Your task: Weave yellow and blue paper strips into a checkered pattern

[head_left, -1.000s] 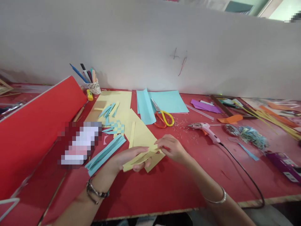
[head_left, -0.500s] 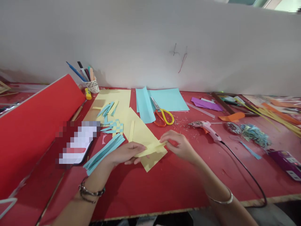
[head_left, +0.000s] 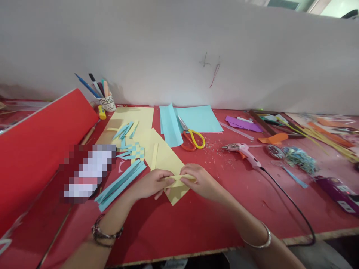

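Note:
Between my two hands is a folded yellow paper strip (head_left: 177, 181), held just above the red table. My left hand (head_left: 155, 183) pinches its left end, thumb on top. The fingers of my right hand (head_left: 196, 179) close on the strip from the right, close to the left thumb. Beneath them lies a larger yellow paper sheet (head_left: 165, 157) with a narrow yellow strip (head_left: 154, 157) on it. Left of my left hand are folded blue paper strips (head_left: 122, 185) and a small blue-and-yellow woven piece (head_left: 137, 152).
Scissors (head_left: 192, 138) rest partly on blue paper (head_left: 199, 117). To the right lie a pink glue gun (head_left: 244, 151) with a black cord, a shredded-paper bundle (head_left: 300, 160) and a purple object (head_left: 336, 192). A blurred phone (head_left: 92, 172) and a red board (head_left: 47, 145) are at left.
My right hand has moved left along the yellow strip, from its right end towards my left hand. The strip now looks more folded. The view has shifted slightly.

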The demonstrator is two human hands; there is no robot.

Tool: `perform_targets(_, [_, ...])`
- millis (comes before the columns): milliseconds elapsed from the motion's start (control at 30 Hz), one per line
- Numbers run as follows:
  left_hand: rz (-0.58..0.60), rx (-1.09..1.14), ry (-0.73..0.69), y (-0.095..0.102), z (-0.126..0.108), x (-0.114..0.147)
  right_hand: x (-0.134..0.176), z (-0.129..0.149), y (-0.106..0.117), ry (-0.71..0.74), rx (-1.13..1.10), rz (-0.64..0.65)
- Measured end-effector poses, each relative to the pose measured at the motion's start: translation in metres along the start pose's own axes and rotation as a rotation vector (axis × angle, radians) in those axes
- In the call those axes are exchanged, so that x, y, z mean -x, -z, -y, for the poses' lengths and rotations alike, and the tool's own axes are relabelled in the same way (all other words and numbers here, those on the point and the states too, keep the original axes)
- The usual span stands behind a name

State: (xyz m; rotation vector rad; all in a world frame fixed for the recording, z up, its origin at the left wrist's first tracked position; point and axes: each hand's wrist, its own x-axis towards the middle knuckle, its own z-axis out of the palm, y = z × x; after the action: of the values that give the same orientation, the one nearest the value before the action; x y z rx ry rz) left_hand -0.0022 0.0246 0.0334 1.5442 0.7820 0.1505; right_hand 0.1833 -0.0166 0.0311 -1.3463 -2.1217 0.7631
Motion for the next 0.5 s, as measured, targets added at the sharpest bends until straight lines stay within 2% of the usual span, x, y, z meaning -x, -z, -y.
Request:
perform_targets(233, [-0.2,0.007,0.002,0.006,-0.003,0.0,0.001,-0.001,0.011,-0.125,-0.31,-0.03])
perform_targets(367, [-0.259,0.082,-0.008,0.006,-0.004,0.0,0.001,-0.006,0.019,-0.13,-0.431,0.049])
perform_targets(500, [-0.267,0.141,-0.013,0.003,-0.005,0.0,0.001,-0.006,0.021,-0.134,-0.447,0.092])
